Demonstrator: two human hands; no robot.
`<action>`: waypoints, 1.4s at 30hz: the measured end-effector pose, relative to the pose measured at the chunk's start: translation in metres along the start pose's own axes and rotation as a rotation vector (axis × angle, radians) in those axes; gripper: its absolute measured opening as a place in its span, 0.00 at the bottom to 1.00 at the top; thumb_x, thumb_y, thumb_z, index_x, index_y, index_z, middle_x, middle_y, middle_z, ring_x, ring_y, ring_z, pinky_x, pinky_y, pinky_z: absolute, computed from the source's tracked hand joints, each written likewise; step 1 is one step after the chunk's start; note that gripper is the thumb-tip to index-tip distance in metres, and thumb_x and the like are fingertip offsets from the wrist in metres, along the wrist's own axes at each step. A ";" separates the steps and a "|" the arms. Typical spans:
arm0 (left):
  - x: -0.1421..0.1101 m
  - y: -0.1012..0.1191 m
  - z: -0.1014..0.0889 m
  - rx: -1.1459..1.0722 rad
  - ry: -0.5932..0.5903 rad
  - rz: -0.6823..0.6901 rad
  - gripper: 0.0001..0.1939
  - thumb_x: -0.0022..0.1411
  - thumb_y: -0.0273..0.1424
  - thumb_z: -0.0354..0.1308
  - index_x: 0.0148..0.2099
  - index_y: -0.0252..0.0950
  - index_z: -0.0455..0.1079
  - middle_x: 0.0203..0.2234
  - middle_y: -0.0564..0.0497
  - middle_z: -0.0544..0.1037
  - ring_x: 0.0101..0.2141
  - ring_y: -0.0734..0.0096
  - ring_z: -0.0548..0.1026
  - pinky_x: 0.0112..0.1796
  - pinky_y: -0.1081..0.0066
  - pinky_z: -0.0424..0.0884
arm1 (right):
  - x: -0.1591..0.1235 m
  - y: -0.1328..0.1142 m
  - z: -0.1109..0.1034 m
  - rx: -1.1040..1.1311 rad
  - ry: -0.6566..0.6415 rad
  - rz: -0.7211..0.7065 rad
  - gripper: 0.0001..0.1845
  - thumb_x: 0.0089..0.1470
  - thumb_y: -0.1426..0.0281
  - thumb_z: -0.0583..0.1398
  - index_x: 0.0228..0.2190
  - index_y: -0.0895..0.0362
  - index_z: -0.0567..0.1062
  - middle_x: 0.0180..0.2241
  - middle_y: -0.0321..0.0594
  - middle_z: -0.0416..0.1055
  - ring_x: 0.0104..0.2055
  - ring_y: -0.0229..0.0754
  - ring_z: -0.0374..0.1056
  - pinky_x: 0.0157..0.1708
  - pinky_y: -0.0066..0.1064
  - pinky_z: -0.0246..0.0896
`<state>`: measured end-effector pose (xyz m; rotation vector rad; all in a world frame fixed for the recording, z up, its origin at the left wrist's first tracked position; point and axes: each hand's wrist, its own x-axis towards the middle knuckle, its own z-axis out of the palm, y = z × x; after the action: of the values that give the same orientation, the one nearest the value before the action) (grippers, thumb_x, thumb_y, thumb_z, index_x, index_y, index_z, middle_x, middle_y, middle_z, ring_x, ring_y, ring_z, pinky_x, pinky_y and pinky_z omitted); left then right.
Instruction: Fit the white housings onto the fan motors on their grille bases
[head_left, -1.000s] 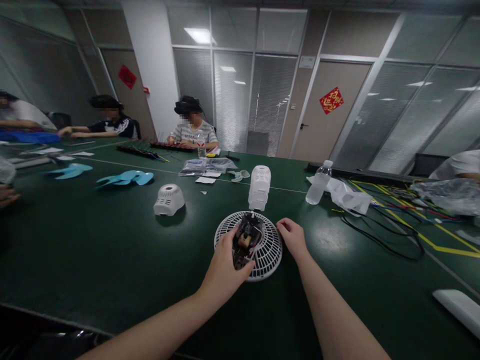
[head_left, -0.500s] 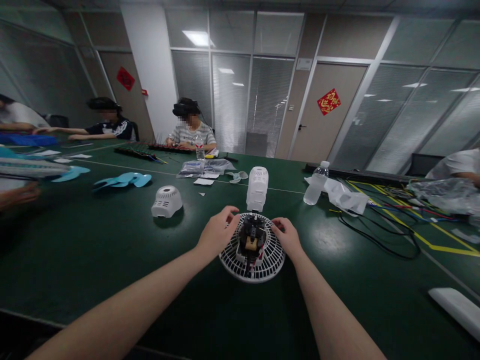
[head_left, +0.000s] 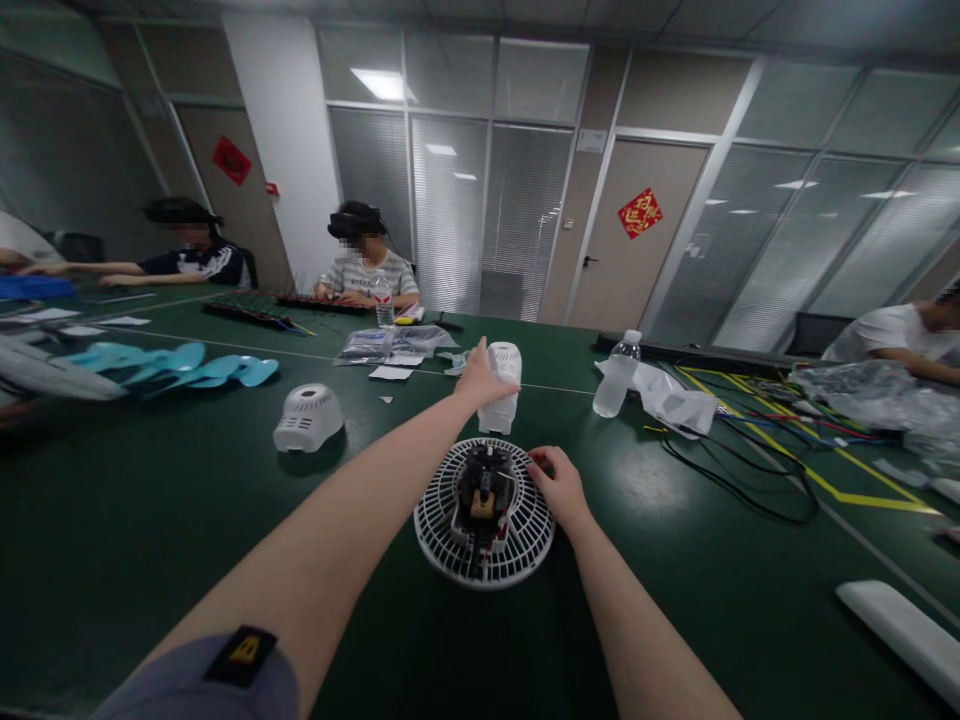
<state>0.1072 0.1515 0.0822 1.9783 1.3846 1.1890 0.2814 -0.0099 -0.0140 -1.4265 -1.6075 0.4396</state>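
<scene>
Green table, white grille at lower centre, dark motor assembly upon it, white housing at centre, your left hand spread at the housing, right hand apart at the grille's edge, grips unclear.

Mid-frame, the left hand spreads around a white shell; below, the right hand is at the right rim of a grille bearing a motor. Blue blades lie left.

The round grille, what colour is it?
The round grille is white; the head view shows it best.
</scene>
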 end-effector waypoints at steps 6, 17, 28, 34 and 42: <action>0.013 -0.023 0.004 -0.096 -0.037 0.059 0.63 0.38 0.37 0.78 0.71 0.33 0.46 0.66 0.31 0.58 0.65 0.44 0.60 0.64 0.51 0.56 | -0.001 -0.001 0.000 -0.009 -0.012 -0.001 0.09 0.54 0.65 0.59 0.37 0.52 0.77 0.38 0.40 0.73 0.40 0.47 0.70 0.41 0.39 0.66; 0.001 0.003 -0.020 -0.456 0.278 0.165 0.55 0.44 0.30 0.75 0.69 0.41 0.50 0.66 0.37 0.57 0.63 0.48 0.63 0.62 0.51 0.63 | -0.002 -0.004 -0.003 -0.011 -0.106 -0.067 0.18 0.56 0.56 0.62 0.45 0.52 0.77 0.47 0.43 0.73 0.49 0.50 0.71 0.51 0.43 0.66; -0.180 0.028 -0.064 -0.482 0.078 0.201 0.60 0.43 0.33 0.75 0.71 0.55 0.43 0.69 0.44 0.53 0.63 0.43 0.65 0.55 0.46 0.73 | 0.002 0.012 0.012 -0.023 -0.178 -0.075 0.19 0.61 0.63 0.56 0.51 0.46 0.77 0.55 0.38 0.74 0.59 0.48 0.68 0.62 0.45 0.60; -0.212 0.016 -0.064 -0.338 0.071 0.105 0.60 0.44 0.35 0.75 0.71 0.51 0.42 0.67 0.41 0.54 0.62 0.44 0.65 0.55 0.45 0.72 | 0.003 0.014 0.014 -0.024 -0.157 -0.035 0.18 0.60 0.64 0.56 0.50 0.46 0.77 0.52 0.37 0.76 0.57 0.47 0.70 0.62 0.44 0.60; -0.218 0.023 -0.066 -0.136 0.000 0.176 0.58 0.44 0.38 0.75 0.70 0.51 0.44 0.66 0.44 0.53 0.64 0.43 0.61 0.59 0.42 0.66 | 0.003 0.012 0.014 0.001 -0.127 -0.017 0.17 0.60 0.62 0.56 0.48 0.49 0.78 0.51 0.40 0.77 0.56 0.48 0.71 0.59 0.45 0.62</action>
<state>0.0358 -0.0634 0.0488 2.0355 1.1159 1.3232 0.2776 0.0002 -0.0292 -1.4074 -1.7186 0.5306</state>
